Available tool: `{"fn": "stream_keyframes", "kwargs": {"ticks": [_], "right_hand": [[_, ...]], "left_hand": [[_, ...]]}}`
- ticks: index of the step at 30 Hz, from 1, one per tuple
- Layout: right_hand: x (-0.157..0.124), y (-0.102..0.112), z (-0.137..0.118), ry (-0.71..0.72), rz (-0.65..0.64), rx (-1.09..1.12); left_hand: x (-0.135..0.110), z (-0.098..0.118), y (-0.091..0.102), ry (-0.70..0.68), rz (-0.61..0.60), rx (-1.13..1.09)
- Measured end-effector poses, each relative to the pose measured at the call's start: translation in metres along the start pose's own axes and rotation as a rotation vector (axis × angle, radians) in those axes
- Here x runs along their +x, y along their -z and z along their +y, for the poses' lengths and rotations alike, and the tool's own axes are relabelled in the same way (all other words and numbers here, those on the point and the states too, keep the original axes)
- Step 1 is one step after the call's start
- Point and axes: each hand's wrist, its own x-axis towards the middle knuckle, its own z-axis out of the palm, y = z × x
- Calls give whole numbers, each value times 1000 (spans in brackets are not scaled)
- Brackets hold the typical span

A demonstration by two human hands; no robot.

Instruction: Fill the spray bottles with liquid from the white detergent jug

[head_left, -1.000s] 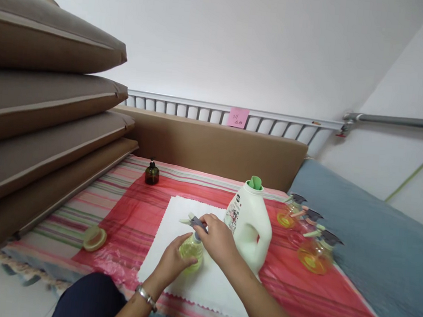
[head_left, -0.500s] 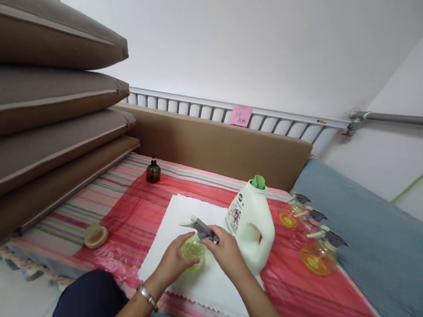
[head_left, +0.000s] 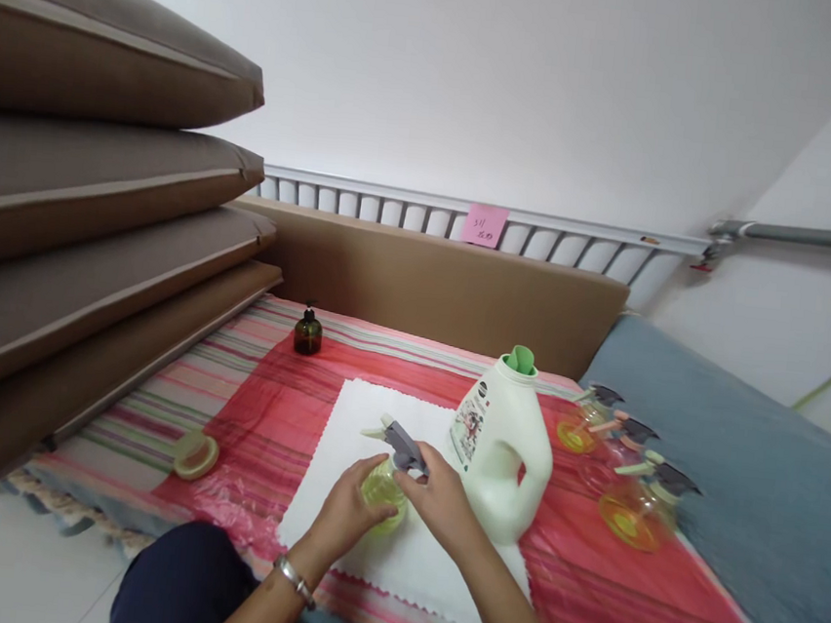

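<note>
A clear spray bottle (head_left: pixel 384 492) with yellowish liquid stands on a white cloth (head_left: pixel 426 577) with a zigzag edge. My left hand (head_left: pixel 353 503) is wrapped round the bottle's body. At its neck, the fingers of my right hand (head_left: pixel 438 490) are closed on the grey and pale green spray head (head_left: pixel 403 444), whose nozzle points left. Just right of the hands is a big pale green jug (head_left: pixel 509 448) with a handle and a green piece in its mouth.
Three more spray bottles (head_left: pixel 636 509) stand at the right on red plastic (head_left: pixel 260 404). A dark pump bottle (head_left: pixel 308 332) is at the back left, a round green lid (head_left: pixel 195 455) at the left. Brown cushions (head_left: pixel 105 174) are stacked on the left; a radiator (head_left: pixel 396 210) runs along the wall.
The whole scene has shifted slightly to the right as the camera turned. Both hands keep their grip on the spray bottle and its head, with barely any change of pose.
</note>
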Motion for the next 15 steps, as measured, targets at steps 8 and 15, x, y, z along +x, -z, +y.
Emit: {"fn": "stream_keyframes", "kwargs": {"ticks": [8,15], "right_hand": [[1,-1,7,4,-3,99],[3,-8,10,-11,82,107]], "left_hand": [[0,2,1,-2,-11,-21],[0,1,0,-6,-7,-9]]}}
